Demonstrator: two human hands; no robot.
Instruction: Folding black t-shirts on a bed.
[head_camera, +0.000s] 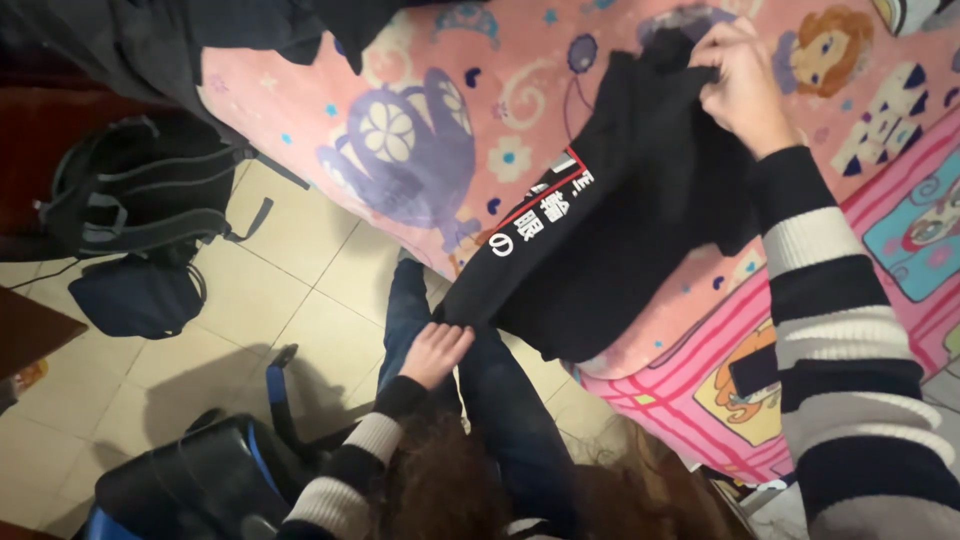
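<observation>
Fingers of both hands pinch the black garment spread across the pink bedcover, right hand gripping its far edge, left hand its near sleeve; keeping it taut should prevent wrinkles.

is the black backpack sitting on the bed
No, the black backpack sits on the tiled floor beside the bed.

Open tiled floor leftward — backpack and chair obstructing.
</observation>
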